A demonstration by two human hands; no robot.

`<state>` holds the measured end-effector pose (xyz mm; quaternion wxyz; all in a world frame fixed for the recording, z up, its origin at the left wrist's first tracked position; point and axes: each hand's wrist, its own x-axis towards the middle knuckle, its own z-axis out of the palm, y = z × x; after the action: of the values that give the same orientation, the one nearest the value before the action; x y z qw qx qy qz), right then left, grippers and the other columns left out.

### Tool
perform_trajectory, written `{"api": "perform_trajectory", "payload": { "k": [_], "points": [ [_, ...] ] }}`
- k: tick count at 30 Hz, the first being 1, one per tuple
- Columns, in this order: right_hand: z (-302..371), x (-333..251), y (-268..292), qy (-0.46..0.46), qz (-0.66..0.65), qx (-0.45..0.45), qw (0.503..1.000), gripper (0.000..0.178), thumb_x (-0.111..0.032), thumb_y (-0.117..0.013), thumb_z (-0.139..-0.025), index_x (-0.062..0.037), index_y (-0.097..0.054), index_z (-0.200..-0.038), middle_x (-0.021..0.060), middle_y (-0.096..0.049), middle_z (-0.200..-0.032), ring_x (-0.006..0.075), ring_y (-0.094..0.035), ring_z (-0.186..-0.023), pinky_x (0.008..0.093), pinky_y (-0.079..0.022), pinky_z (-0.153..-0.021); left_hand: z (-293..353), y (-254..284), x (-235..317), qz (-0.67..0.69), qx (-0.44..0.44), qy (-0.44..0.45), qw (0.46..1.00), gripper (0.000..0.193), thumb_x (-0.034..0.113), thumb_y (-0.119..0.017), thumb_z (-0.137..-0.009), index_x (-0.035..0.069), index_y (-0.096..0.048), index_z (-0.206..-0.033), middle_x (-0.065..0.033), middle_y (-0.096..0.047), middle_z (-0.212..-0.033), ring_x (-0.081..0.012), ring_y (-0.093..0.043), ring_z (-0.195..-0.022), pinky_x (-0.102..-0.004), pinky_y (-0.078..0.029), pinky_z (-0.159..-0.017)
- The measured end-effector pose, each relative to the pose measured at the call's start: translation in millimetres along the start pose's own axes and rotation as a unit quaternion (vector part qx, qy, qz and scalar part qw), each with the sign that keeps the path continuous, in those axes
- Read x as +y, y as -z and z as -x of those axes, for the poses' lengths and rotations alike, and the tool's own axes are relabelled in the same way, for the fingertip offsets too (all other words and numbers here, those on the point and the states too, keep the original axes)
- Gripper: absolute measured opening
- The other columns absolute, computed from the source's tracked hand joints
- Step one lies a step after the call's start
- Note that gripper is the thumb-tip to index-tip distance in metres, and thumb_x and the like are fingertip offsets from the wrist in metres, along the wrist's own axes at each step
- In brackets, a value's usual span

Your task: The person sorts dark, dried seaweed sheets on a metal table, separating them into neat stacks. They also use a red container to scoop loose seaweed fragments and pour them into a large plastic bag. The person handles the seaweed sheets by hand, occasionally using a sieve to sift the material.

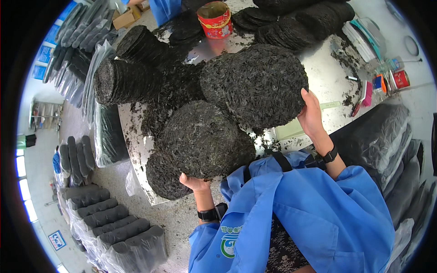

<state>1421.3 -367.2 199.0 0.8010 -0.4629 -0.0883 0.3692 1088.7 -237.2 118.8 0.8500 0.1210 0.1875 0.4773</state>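
Observation:
My right hand grips the right edge of a large round cake of dried seaweed, dark and rough, thumb on top and the other fingers out of sight beneath. My left hand is closed on the near edge of a second seaweed cake, its thumb along the rim and its fingers underneath. The two cakes overlap at the middle. Another round cake shows partly under the left one, by the table's near left edge.
Stacks of seaweed cakes lie at the left and more stacks at the far right. A red bucket stands at the back, near a person's blue sleeve. Pink and orange items and a red can sit right. Bagged rolls fill the floor left.

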Motion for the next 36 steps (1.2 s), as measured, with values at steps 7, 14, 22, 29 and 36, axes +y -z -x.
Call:
{"api": "perform_trajectory", "payload": {
  "k": [7, 14, 22, 29, 36],
  "points": [
    [-1, 2, -2, 0.015, -0.007, 0.016, 1.000, 0.036, -0.015, -0.049, -0.095, -0.0041, -0.043, -0.129, 0.0052, -0.058, -0.115, 0.0096, -0.061, -0.092, 0.0262, -0.053, -0.075, 1, 2, -1, -0.041, 0.014, -0.019, 0.999, 0.076, 0.034, -0.065, -0.061, 0.006, -0.047, -0.129, -0.0150, -0.056, -0.122, -0.0373, -0.056, -0.108, -0.0546, -0.047, -0.092],
    [4, -13, -13, 0.319, 0.511, -0.022, 0.798, 0.033, -0.016, -0.037, -0.100, -0.0014, -0.051, -0.126, 0.0104, -0.055, -0.125, 0.0196, -0.056, -0.108, 0.0286, -0.043, -0.092, 2, -6, -1, -0.018, -0.053, 0.049, 0.997, 0.075, 0.017, -0.070, -0.063, 0.002, -0.044, -0.131, -0.0154, -0.052, -0.128, -0.0343, -0.050, -0.118, -0.0468, -0.039, -0.102],
    [48, 39, -83, 0.302, 0.577, -0.352, 0.672, 0.051, -0.030, -0.072, -0.075, -0.0070, -0.059, -0.119, 0.0250, -0.047, -0.127, 0.0381, -0.054, -0.109, 0.0407, -0.047, -0.091, -3, -66, -45, -0.234, -0.049, 0.043, 0.970, 0.078, 0.004, -0.073, -0.072, 0.004, -0.031, -0.137, -0.0098, -0.046, -0.130, -0.0235, -0.047, -0.118, -0.0389, -0.038, -0.103],
    [8, 10, -33, 0.141, 0.396, -0.111, 0.901, 0.029, -0.018, -0.057, -0.092, 0.0028, -0.059, -0.113, 0.0029, -0.057, -0.080, 0.0091, -0.052, -0.068, 0.0236, -0.042, -0.062, -1, -11, -16, -0.102, -0.018, 0.047, 0.994, 0.068, 0.020, -0.066, -0.073, 0.003, -0.041, -0.134, -0.0135, -0.049, -0.131, -0.0339, -0.047, -0.120, -0.0509, -0.037, -0.103],
    [-10, 1, 3, 0.016, 0.039, -0.061, 0.997, 0.037, -0.014, -0.051, -0.096, -0.0032, -0.044, -0.130, 0.0023, -0.057, -0.114, 0.0104, -0.057, -0.099, 0.0247, -0.049, -0.083, -2, -12, -1, -0.028, -0.003, 0.009, 1.000, 0.075, 0.031, -0.062, -0.065, 0.003, -0.044, -0.132, -0.0174, -0.052, -0.129, -0.0382, -0.051, -0.116, -0.0544, -0.041, -0.099]
  ]
}}
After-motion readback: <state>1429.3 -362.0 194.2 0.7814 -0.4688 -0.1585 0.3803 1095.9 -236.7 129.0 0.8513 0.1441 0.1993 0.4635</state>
